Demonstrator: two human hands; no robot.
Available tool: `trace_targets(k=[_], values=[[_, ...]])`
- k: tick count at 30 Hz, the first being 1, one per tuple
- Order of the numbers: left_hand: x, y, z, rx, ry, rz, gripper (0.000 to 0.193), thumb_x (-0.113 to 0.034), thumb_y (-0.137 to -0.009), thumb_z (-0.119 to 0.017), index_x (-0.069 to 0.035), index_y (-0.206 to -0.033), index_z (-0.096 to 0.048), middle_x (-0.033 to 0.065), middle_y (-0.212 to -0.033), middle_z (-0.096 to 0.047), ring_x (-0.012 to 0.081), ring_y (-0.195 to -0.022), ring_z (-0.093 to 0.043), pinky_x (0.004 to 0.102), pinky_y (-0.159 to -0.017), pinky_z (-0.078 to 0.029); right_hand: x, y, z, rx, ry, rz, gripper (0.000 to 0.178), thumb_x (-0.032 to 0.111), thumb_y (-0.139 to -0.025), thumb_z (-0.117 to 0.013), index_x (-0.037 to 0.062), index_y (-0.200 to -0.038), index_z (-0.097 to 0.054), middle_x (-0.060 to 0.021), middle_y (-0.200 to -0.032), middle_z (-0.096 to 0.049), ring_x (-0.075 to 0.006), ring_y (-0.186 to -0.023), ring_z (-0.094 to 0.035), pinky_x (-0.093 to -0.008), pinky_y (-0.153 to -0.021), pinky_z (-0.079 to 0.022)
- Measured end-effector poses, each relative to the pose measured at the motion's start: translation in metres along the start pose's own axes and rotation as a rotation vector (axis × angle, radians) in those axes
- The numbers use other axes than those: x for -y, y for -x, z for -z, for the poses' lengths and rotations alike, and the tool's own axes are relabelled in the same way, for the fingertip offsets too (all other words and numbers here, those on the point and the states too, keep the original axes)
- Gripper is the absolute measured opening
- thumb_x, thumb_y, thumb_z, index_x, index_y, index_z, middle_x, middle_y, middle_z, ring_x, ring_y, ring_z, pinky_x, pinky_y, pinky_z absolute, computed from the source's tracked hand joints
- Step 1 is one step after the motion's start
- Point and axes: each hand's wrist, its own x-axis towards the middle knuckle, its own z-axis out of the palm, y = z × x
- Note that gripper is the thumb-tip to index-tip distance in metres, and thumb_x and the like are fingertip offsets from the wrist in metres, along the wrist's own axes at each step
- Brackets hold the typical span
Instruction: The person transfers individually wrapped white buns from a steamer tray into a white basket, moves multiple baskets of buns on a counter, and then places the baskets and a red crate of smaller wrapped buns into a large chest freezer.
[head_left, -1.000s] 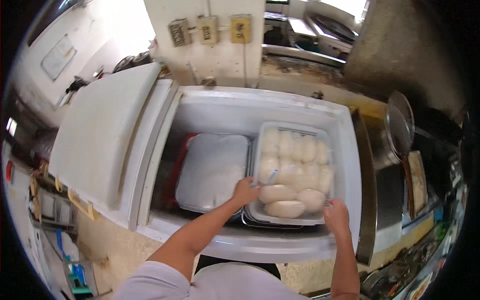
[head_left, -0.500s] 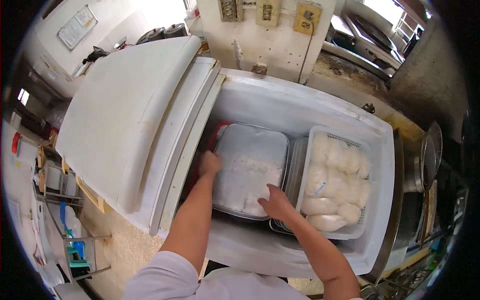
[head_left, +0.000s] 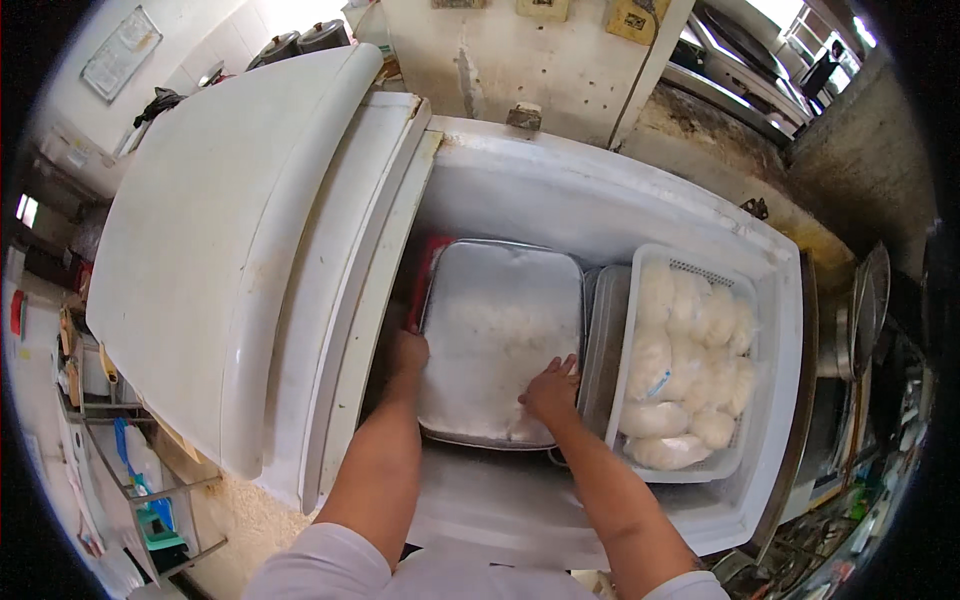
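A rectangular metal pan (head_left: 505,300) with a frosted, whitish top lies inside the open chest freezer (head_left: 470,185). My left hand (head_left: 408,352) is at the pan's left side, its fingers hidden down along the rim. Near the right edge, my right hand (head_left: 553,390) rests on the frosted surface, thumb and fingers apart. Beneath the pan's left edge shows a red container (head_left: 428,270). To the right stands a white plastic basket (head_left: 622,370) holding several bags of pale, rounded lumps (head_left: 690,350).
The freezer's white lid (head_left: 220,250) is slid over the left part. A grey tray-like edge (head_left: 605,345) sits between pan and basket. At left is a metal rack (head_left: 150,495); a wall (head_left: 500,75) rises behind, and pans (head_left: 870,300) stand at right.
My right hand has shifted slightly right and up over the pan, its fingers now spread. My left hand has moved slightly down along the side. The view has shifted a little.
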Motion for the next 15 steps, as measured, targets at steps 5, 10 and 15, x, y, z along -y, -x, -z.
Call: trace_targets(k=[5, 10, 15], values=[[0.007, -0.011, 0.006, 0.006, 0.100, 0.036, 0.061, -0.052, -0.105, -0.050, 0.004, -0.102, -0.073, 0.0314, -0.105, -0.072, 0.0518, -0.102, -0.068, 0.0558, -0.089, -0.054, 0.005, 0.010, -0.017, -0.039, -0.062, 0.030, 0.112, 0.060, -0.093, -0.065, -0.0116, -0.161, -0.011, -0.0431, -0.164, -0.005, -0.0596, -0.149, -0.023, -0.0607, -0.119, -0.031], [-0.017, 0.008, 0.017, -0.023, -0.006, -0.139, 0.063, -0.058, -0.101, -0.054, 0.002, -0.101, -0.074, 0.0299, -0.102, -0.072, 0.0506, -0.100, -0.069, 0.0567, -0.087, -0.054, 0.010, 0.020, -0.020, -0.058, -0.255, -0.072, 0.113, 0.058, -0.093, -0.068, -0.0123, -0.160, -0.011, -0.0448, -0.163, -0.002, -0.0624, -0.148, -0.020, -0.0664, -0.116, -0.033], [-0.012, -0.005, 0.013, -0.130, 0.229, -0.085, 0.066, -0.064, -0.095, -0.062, 0.001, -0.098, -0.074, 0.0284, -0.104, -0.072, 0.0497, -0.100, -0.069, 0.0565, -0.087, -0.055, 0.022, 0.056, -0.022, 0.017, -0.175, -0.013, 0.115, 0.062, -0.092, -0.066, -0.0121, -0.160, -0.011, -0.0430, -0.164, -0.002, -0.0632, -0.149, -0.016, -0.0661, -0.119, -0.028]])
